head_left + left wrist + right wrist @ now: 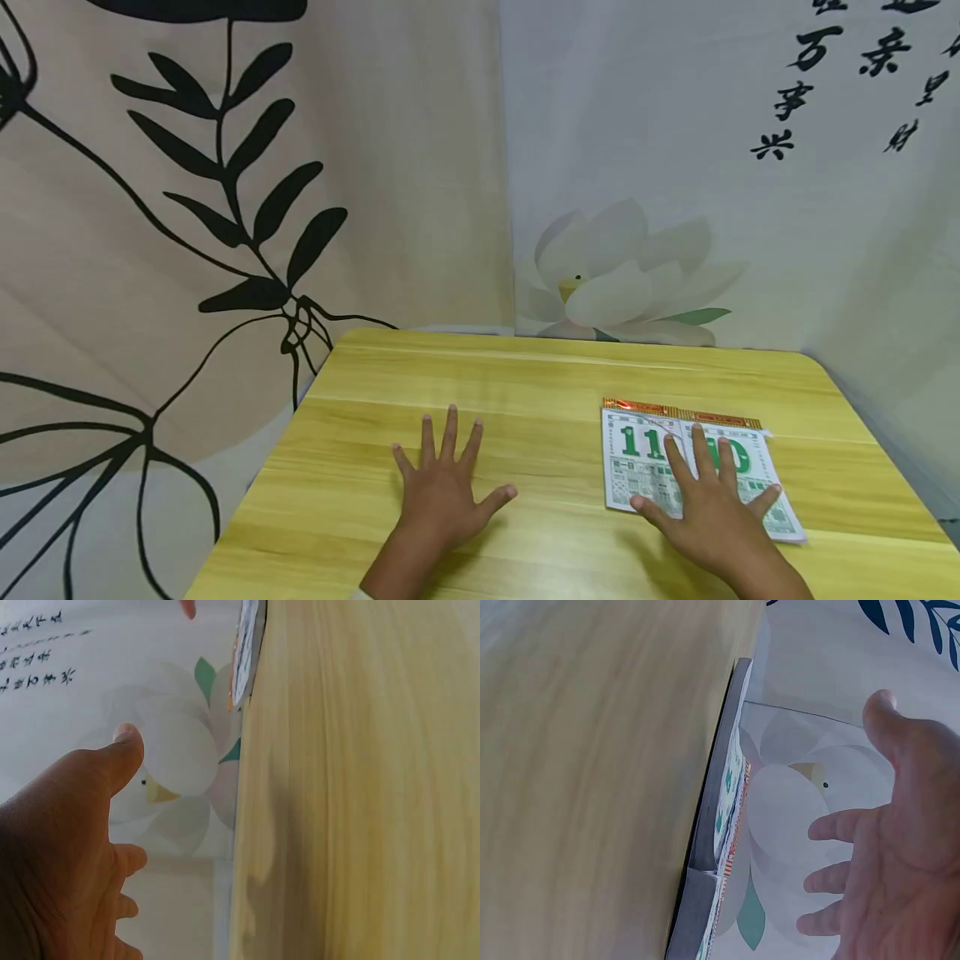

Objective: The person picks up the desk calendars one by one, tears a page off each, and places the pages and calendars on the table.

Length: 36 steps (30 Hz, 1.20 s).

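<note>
A tear-off calendar pad [637, 467] with large green numerals and a red-orange top strip lies flat on the right half of the yellow wooden table [525, 383]. My right hand [712, 508] is spread over its lower middle, fingers straight. In the right wrist view a gap shows between the right hand [900, 847] and the calendar pad [720, 840], which is seen edge-on. My left hand [442, 500] is spread over bare wood left of the pad and holds nothing. The left wrist view shows the left hand [67, 847] apart from the table [360, 787].
Printed cloth hangs close behind and beside the table: black leaves [225, 167] on the left, a white lotus [622, 283] and black characters [810, 75] at the back right. The table's rounded corners lie near these hangings.
</note>
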{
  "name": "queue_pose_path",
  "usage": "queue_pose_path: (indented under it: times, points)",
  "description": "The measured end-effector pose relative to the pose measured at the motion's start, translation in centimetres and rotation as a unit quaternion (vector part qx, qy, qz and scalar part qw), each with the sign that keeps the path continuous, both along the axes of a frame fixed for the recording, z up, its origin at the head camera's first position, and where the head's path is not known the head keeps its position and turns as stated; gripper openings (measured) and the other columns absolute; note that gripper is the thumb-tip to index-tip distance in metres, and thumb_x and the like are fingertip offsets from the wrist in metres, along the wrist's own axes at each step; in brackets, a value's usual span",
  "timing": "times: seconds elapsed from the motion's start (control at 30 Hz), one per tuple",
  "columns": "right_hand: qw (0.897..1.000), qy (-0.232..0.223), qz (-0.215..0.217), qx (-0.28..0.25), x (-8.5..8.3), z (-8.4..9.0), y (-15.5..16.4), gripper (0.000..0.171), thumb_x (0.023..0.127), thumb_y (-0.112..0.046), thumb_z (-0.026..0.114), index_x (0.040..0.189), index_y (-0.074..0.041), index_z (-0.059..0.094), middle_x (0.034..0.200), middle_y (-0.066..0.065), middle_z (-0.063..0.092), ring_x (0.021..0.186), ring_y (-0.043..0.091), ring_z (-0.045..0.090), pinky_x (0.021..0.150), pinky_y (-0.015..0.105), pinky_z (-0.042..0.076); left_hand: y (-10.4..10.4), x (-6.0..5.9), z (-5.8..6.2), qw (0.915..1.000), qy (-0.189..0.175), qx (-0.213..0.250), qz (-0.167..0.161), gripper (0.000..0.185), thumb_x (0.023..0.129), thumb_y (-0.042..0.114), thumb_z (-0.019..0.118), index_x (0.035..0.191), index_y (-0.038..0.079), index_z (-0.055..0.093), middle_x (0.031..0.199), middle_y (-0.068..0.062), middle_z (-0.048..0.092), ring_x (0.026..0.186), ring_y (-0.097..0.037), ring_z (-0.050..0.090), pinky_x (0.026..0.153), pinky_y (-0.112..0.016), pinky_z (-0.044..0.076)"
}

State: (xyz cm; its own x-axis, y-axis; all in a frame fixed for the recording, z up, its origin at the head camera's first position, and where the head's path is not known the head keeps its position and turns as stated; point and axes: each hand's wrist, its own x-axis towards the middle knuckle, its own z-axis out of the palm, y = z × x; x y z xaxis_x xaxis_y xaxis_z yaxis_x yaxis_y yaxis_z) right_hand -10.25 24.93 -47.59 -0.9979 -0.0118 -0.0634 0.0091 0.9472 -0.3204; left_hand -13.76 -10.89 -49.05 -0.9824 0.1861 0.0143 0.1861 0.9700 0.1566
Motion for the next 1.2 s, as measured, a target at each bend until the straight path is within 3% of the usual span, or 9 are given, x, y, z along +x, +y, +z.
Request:
queue_pose_path:
  times: [0.27,0.4,0.57,0.77,0.97,1.2]
  points:
    - [0.996,-0.082,0.012,0.016,-0.4,-0.2,-0.1,0.108,0.097,-0.084,0.054,0.169,-0.005,0.037,0.175,0.038,0.017,0.157,0.073,0.007,0.095,0.104,-0.012,1.5,0.3,-0.9,0.9989,-0.023,0.009,-0.039,0.101,0.096,0.091,0.044,0.175,0.03,0.025,0.186,-0.012,0.008,0.167,-0.056,0.013,0.119,-0.093,0.012]
    - [0.993,-0.11,0.02,0.031,-0.3,-0.3,-0.4,0.106,0.097,-0.084,0.055,0.166,-0.005,0.043,0.172,0.04,0.024,0.156,0.073,0.011,0.098,0.104,-0.01,2.6,0.7,-1.5,0.9961,-0.052,0.012,-0.07,0.102,0.096,0.091,0.044,0.174,0.028,0.029,0.185,-0.013,0.012,0.167,-0.055,0.016,0.119,-0.093,0.014]
    - [0.99,-0.131,0.028,0.035,-0.3,-0.4,-0.8,0.104,0.096,-0.084,0.055,0.163,-0.005,0.047,0.169,0.041,0.03,0.155,0.073,0.014,0.099,0.103,-0.012,4.4,1.0,-1.8,0.9889,-0.098,0.031,-0.107,0.101,0.095,0.092,0.046,0.172,0.028,0.036,0.185,-0.011,0.017,0.168,-0.05,0.018,0.121,-0.09,0.014]
    - [0.988,-0.141,0.039,0.039,-0.4,-0.6,-1.2,0.1,0.097,-0.082,0.056,0.16,-0.004,0.051,0.166,0.041,0.037,0.154,0.075,0.017,0.099,0.103,-0.012,6.7,1.0,-1.8,0.981,-0.125,0.032,-0.145,0.098,0.095,0.092,0.043,0.171,0.031,0.037,0.184,-0.008,0.02,0.169,-0.046,0.019,0.125,-0.087,0.013]
    - [0.989,-0.133,0.05,0.049,-0.4,-0.7,-1.5,0.099,0.095,-0.082,0.059,0.157,-0.004,0.055,0.165,0.04,0.04,0.153,0.073,0.022,0.101,0.102,-0.01,7.5,1.2,-1.7,0.9807,-0.136,0.026,-0.139,0.095,0.096,0.091,0.042,0.171,0.033,0.038,0.184,-0.008,0.02,0.17,-0.044,0.018,0.127,-0.084,0.012]
    - [0.988,-0.132,0.054,0.063,-0.4,-0.7,-1.6,0.102,0.093,-0.082,0.062,0.155,-0.002,0.057,0.165,0.041,0.04,0.153,0.071,0.026,0.105,0.101,-0.008,8.1,1.1,-1.4,0.9809,-0.139,0.031,-0.133,0.09,0.101,0.083,0.046,0.17,0.026,0.041,0.184,-0.011,0.02,0.171,-0.043,0.014,0.129,-0.081,0.013]
